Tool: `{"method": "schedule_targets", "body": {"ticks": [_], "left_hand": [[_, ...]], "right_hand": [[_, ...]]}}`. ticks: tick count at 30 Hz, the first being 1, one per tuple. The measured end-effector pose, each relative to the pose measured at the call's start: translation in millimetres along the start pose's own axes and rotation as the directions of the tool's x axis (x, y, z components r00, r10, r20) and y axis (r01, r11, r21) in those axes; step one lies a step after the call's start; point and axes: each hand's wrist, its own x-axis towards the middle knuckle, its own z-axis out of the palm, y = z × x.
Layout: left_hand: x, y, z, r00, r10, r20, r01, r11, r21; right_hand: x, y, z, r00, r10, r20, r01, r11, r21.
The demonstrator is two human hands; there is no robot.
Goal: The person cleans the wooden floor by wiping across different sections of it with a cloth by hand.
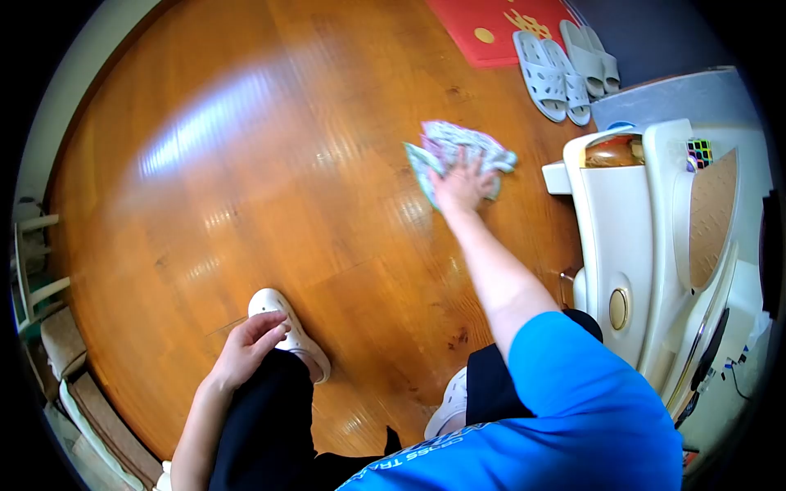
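Green-white cloth (pixel 469 154) crumples beneath the right hand (pixel 463 182) (fingers spread) on glossy planks (pixel 327 221), the left hand (pixel 248 350) curved, fingers together.

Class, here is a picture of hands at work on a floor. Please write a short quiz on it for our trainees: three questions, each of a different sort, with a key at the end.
1. True or false: the right hand is on the cloth, with its fingers spread.

2. Multiple choice: what is the main colour of the mat by the slippers?
A) Green
B) Red
C) White

3. Fill the gap: in this view, the left hand partly overlaps the pale ____ on the left foot.

Key:
1. True
2. B
3. clog
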Motion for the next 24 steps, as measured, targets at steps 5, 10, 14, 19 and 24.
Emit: {"method": "schedule_targets", "body": {"ticks": [5,10,14,19,24], "left_hand": [[2.6,10.6,0.3,0.999,-0.048,0.017,0.047,0.998,0.034],[8.4,14.4,-8.3,0.999,-0.017,-0.037,0.018,1.0,0.023],[2.9,1.0,-14.9,0.996,-0.081,-0.04,0.083,0.996,0.039],[-3.4,-12.1,-22.0,0.98,-0.188,-0.066,0.191,0.981,0.039],[9.6,0.3,-14.6,0.986,-0.165,0.002,0.165,0.986,0.01]], "right_hand": [[-47.0,-13.7,6.0,0.911,-0.406,0.076,0.409,0.913,-0.017],[2.0,51.9,-24.4,0.855,-0.481,0.194,0.518,0.811,-0.271],[106.3,94.2,-46.8,0.972,-0.232,-0.026,0.198,0.88,-0.431],[139.4,110.3,-55.7,0.998,0.066,-0.004,-0.066,0.984,-0.167],[61.9,96.6,-16.7,0.985,-0.139,-0.105,0.119,0.977,-0.176]]}}
